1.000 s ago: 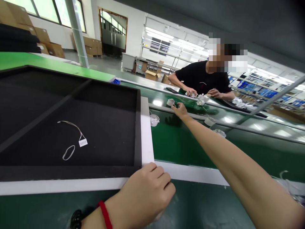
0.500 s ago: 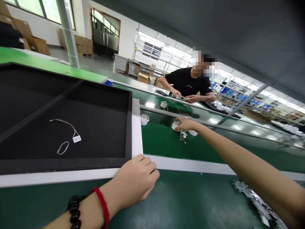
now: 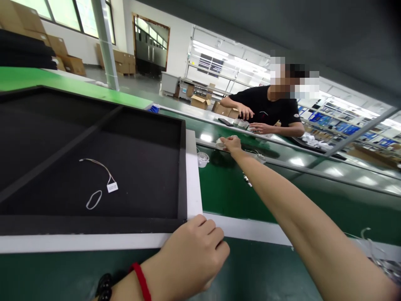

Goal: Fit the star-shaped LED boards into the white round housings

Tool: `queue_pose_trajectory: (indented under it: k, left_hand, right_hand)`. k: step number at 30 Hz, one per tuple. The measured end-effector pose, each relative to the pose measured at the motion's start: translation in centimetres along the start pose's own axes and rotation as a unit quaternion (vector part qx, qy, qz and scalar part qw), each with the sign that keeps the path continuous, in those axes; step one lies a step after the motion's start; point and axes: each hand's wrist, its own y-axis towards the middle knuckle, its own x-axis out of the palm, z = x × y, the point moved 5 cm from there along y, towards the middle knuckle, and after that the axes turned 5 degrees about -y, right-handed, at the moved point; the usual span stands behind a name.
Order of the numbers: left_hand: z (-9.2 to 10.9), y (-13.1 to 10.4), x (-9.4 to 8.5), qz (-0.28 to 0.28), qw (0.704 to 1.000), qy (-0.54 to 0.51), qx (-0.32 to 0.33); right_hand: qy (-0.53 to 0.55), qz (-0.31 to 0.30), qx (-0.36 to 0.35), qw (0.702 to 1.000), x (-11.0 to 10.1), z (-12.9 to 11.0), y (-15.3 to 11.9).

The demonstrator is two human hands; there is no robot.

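Note:
My left hand (image 3: 200, 251) rests with curled fingers on the white edge strip (image 3: 194, 179), by the near right corner of the black tray (image 3: 150, 167); whatever lies under the fingers is hidden. Stretched out over the green belt, my right hand (image 3: 231, 143) has its fingers closed round a round white part (image 3: 220, 143) near the far rail. Another round white part (image 3: 203, 159) sits on the belt, beside the white strip. Inside the tray lie a small white block with thin wires (image 3: 112, 187) and a pale loop (image 3: 94, 200).
Across the belt a person in a black shirt (image 3: 269, 104) works over white parts. A dark flat object (image 3: 225, 122) lies near them. Wires and metallic pieces (image 3: 387, 265) are at the right edge. A grey panel (image 3: 313, 33) hangs overhead.
My right hand has moved away from the middle of the belt to the white part at the far rail. The view has shifted, and the person opposite has raised one hand.

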Motion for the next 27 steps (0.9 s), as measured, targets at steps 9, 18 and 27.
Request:
queue_pose_trajectory:
  k: [9, 18, 27]
  left_hand:
    - [0.1, -0.1, 0.1, -0.011, 1.0, -0.008, -0.002]
    - [0.0, -0.2, 0.2, -0.01, 1.0, -0.01, 0.0]
    - [0.1, -0.4, 0.8, -0.034, 0.999, -0.011, 0.002]
  right_hand:
    - [0.001, -0.045, -0.037, 0.998, 0.2, -1.2, -0.2]
    - [-0.047, -0.016, -0.115, 0.992, 0.7, -2.3, -0.5]
    - [-0.101, 0.026, -0.13, 0.986, 0.6, -2.1, 1.7]
